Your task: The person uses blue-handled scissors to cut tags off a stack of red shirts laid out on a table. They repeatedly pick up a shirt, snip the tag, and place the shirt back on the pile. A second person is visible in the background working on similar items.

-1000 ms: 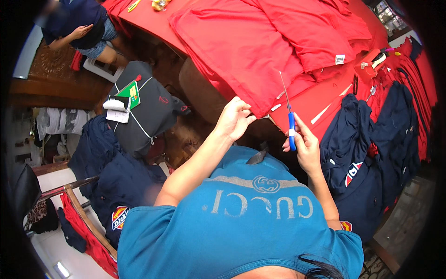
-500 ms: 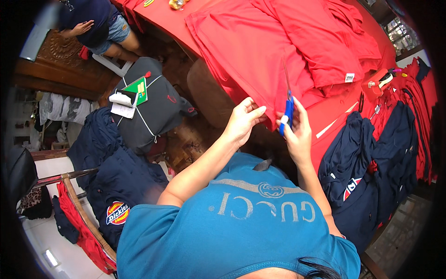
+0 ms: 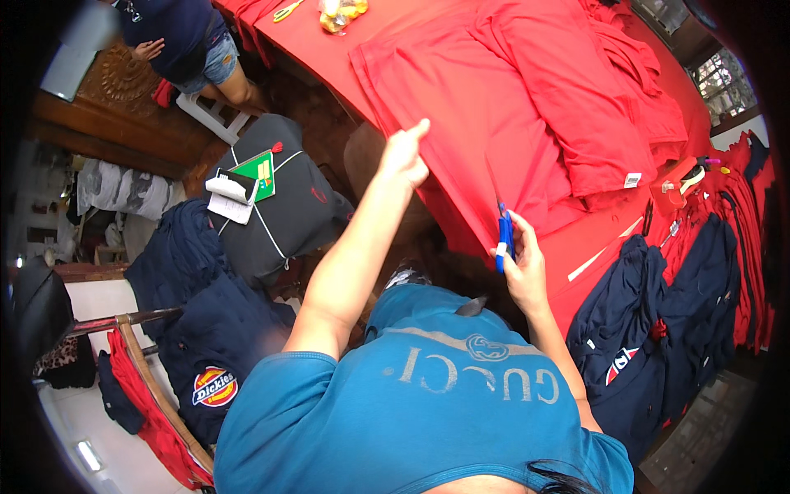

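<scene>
Since a moment ago our left hand has swung up and away from the right one, sliding along the hem of the red cloth garment spread on the red-covered table, so the two hands that were nearly touching now sit well apart. We see the garment lying ahead of us, its near edge running on a slant from upper left down toward lower right, with the left hand at the upper end and the right hand at the lower. Our left hand is closed lightly, fingers pinching or pressing the hem; we cannot tell which. Our right hand is wrapped around small blue-handled thread snips, blade tip pointing up at the hem just above it. Our left arm is stretched nearly straight; our right elbow stays bent, close to the body. Dark navy garments hang off the table's right side.
</scene>
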The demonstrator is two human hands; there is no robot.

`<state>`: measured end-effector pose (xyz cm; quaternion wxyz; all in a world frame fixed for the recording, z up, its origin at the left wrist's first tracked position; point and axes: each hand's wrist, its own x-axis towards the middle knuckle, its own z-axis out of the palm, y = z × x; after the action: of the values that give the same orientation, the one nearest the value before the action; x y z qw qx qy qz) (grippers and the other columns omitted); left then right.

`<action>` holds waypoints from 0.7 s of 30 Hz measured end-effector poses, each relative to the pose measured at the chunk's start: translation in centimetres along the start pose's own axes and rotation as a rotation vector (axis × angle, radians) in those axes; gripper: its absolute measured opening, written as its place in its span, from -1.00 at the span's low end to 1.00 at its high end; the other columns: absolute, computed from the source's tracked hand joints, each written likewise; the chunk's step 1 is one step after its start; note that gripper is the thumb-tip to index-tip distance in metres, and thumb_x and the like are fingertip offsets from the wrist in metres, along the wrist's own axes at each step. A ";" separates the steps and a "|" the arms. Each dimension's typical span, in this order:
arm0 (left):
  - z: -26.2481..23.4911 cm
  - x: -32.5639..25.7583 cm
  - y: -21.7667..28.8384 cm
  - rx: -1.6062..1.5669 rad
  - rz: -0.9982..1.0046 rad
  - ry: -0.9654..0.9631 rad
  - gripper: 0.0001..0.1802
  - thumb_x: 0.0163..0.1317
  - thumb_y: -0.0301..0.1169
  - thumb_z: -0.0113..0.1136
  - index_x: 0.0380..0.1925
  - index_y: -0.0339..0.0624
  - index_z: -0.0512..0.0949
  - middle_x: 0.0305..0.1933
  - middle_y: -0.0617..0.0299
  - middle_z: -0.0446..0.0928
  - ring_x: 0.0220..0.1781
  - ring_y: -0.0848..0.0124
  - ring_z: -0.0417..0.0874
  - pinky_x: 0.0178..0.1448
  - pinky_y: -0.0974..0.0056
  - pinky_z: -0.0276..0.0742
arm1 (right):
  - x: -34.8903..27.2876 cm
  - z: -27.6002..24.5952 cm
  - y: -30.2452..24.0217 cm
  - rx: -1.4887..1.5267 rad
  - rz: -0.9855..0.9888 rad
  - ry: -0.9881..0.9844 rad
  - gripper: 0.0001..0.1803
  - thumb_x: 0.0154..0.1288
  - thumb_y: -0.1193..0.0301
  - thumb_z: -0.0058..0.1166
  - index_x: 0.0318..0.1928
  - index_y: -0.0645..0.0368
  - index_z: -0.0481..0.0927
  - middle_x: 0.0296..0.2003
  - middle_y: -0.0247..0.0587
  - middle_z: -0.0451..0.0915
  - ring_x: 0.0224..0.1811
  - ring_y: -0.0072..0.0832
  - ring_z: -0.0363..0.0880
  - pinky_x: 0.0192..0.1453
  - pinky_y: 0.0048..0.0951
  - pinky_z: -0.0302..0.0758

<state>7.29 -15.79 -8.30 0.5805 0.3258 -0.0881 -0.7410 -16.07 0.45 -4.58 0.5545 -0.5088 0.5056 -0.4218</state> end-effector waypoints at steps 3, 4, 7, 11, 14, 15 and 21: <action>0.8 0.9 3.5 -0.036 -0.036 0.094 -0.49 0.43 -0.30 -0.01 0.25 -0.42 0.24 0.32 -0.08 0.34 0.33 0.07 0.39 0.45 -0.05 0.25 | -0.1 -0.4 0.8 -0.160 0.009 0.018 -0.46 0.29 0.60 0.00 0.29 0.29 0.29 0.18 0.04 0.44 0.20 -0.28 0.48 0.25 -0.34 0.43; 0.1 1.7 3.7 -0.055 -0.025 0.080 -0.48 0.44 -0.25 -0.02 0.26 -0.39 0.25 0.35 -0.03 0.31 0.38 0.11 0.34 0.48 -0.04 0.19 | 0.0 -0.7 1.0 -0.251 0.007 0.021 -0.46 0.29 0.59 0.01 0.28 0.28 0.30 0.16 0.06 0.46 0.19 -0.25 0.49 0.25 -0.32 0.43; -2.9 3.1 4.9 -0.115 -0.021 -0.002 -0.47 0.45 -0.20 -0.04 0.25 -0.37 0.27 0.36 0.01 0.32 0.41 0.16 0.30 0.51 0.01 0.13 | 1.1 -0.9 -0.1 -0.403 0.023 -0.016 -0.45 0.22 0.51 0.09 0.25 0.25 0.37 0.07 0.10 0.52 0.13 -0.16 0.53 0.21 -0.28 0.44; -3.9 3.0 5.6 -0.065 0.012 0.191 -0.65 0.38 -0.37 0.04 0.09 -0.29 0.39 0.14 0.11 0.49 0.17 0.26 0.49 0.29 0.15 0.37 | 3.3 -0.6 -5.0 -0.519 -0.138 0.034 -0.43 0.16 0.48 0.13 0.23 0.24 0.41 -0.04 0.03 0.57 -0.05 -0.23 0.61 0.02 -0.32 0.52; -1.7 1.4 6.2 0.088 0.057 0.058 -0.80 0.29 -0.47 0.10 -0.09 -0.18 0.48 -0.02 0.21 0.55 0.06 0.36 0.52 0.24 0.19 0.35 | 6.6 1.7 -6.6 -0.465 -0.254 0.002 -0.43 0.16 0.45 0.16 0.22 0.26 0.42 -0.09 0.04 0.57 -0.07 -0.22 0.62 0.01 -0.32 0.52; -2.3 1.5 6.3 0.141 0.138 -0.006 -0.82 0.26 -0.49 0.12 -0.13 -0.15 0.49 -0.05 0.23 0.56 0.06 0.38 0.52 0.24 0.18 0.33 | 7.9 2.6 -6.9 -0.492 -0.252 -0.047 -0.42 0.16 0.45 0.17 0.22 0.26 0.42 -0.10 0.06 0.57 -0.08 -0.22 0.62 0.00 -0.32 0.52; 0.1 0.4 8.5 0.100 0.067 0.003 -0.82 0.25 -0.55 0.11 -0.14 -0.16 0.50 -0.05 0.25 0.57 0.08 0.39 0.52 0.19 0.18 0.38 | 12.1 6.2 -5.2 -0.709 -0.260 -0.099 -0.38 0.19 0.44 0.23 0.26 0.29 0.38 -0.27 -0.03 0.52 -0.29 -0.29 0.56 -0.14 -0.37 0.49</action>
<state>14.02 -18.79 -4.07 0.5882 0.3525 -0.1348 -0.7153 -8.04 -11.25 -1.24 0.3097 -0.7486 0.5240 -0.2627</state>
